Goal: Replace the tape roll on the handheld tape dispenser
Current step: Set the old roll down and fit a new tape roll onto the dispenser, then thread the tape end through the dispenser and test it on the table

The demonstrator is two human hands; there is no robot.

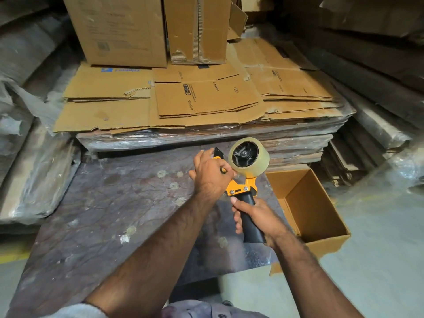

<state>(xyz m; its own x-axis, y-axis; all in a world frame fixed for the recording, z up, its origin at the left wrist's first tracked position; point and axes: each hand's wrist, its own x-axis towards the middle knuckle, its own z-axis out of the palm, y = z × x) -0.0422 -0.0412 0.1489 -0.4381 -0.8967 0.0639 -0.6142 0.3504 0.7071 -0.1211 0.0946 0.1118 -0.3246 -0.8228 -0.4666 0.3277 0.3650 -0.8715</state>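
Note:
A yellow handheld tape dispenser point(242, 188) with a black handle is held upright above a dark stained board. A clear tape roll point(249, 156) sits on its black hub at the top. My right hand point(257, 218) is wrapped around the handle. My left hand point(210, 173) covers the front of the yellow frame, fingers pinched near the black blade guard and the roll's left edge. Whether it holds the tape's loose end is hidden.
The stained board point(114, 203) lies under my arms. An open cardboard box point(319, 210) stands on the floor to the right. A plastic-wrapped stack of flattened cartons point(197, 104) lies just behind, with upright boxes point(119, 31) beyond. Wrapped bundles line both sides.

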